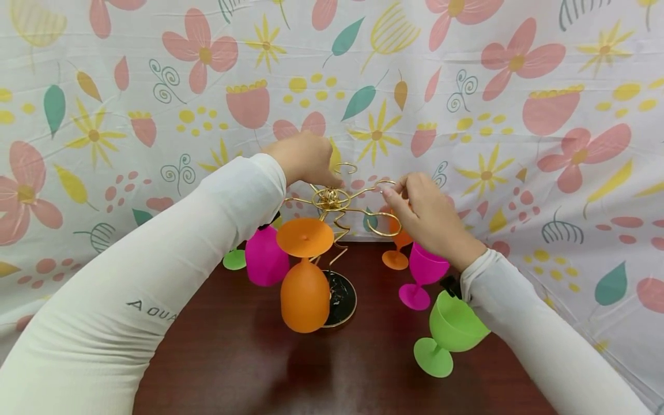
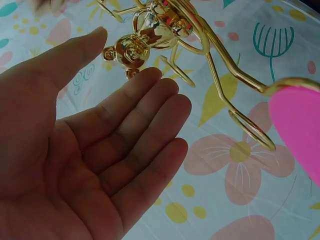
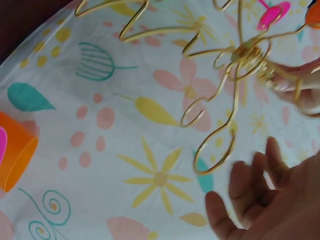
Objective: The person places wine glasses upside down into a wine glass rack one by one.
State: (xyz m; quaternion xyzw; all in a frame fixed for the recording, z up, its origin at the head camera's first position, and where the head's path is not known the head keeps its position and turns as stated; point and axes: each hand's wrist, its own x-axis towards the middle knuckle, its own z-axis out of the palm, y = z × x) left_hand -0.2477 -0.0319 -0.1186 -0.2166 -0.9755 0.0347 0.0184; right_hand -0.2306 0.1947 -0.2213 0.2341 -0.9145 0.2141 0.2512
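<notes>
A gold wire goblet stand (image 1: 332, 199) with several looped arms rises from a round black base (image 1: 343, 300). My left hand (image 1: 310, 158) is at its top; the left wrist view shows thumb and straight fingers on either side of the gold knob (image 2: 131, 51), contact unclear. An orange goblet (image 1: 306, 300) hangs upside down from the front arm. To its left hangs a magenta goblet (image 1: 267, 259), partly behind the left sleeve. My right hand (image 1: 427, 216), fingers loosely bent and holding nothing, is beside the bare right-hand loops (image 3: 215, 155).
On the right of the dark table (image 1: 384, 369) stand an orange goblet (image 1: 396, 259), a magenta goblet (image 1: 426, 268) and a green goblet (image 1: 451, 328), upright. A green foot (image 1: 234, 259) shows at left. Flowered cloth (image 1: 519, 173) hangs behind.
</notes>
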